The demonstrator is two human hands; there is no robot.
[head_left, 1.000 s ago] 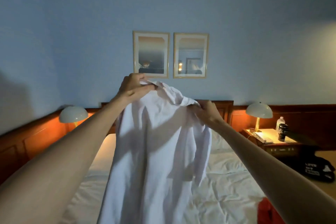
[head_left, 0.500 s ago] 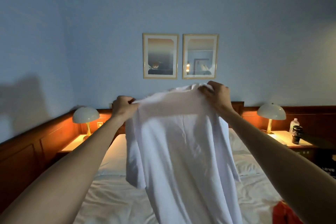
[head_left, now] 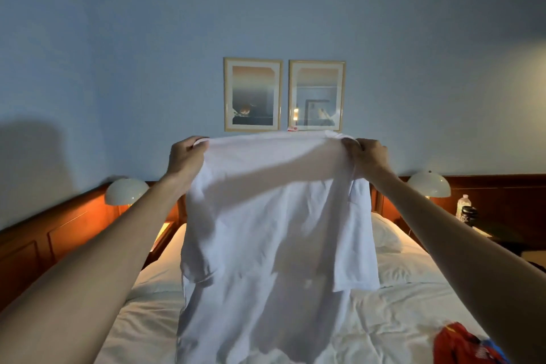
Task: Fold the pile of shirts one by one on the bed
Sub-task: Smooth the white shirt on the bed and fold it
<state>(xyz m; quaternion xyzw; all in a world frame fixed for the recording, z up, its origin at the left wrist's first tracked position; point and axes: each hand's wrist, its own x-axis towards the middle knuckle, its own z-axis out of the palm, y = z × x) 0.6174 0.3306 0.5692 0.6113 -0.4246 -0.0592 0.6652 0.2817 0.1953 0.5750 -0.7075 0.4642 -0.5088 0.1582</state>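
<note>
Since the earlier frame our left hand (head_left: 186, 158) and right hand (head_left: 369, 156) spread apart, fingers pinching the white shirt (head_left: 274, 233) shoulders taut. Risk: hem bunches on the bed (head_left: 407, 304) at 6 o'clock when lowered.

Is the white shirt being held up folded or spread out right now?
Spread out. The left hand and right hand pinch the white shirt at its shoulders, and it hangs open above the bed.

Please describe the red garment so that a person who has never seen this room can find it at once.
Start from the bed with white sheets. Go to its near right corner, under the person's right arm. There the red garment lies crumpled on the sheet, the only bright red thing there, unlike the white shirt held up in the air.
</note>
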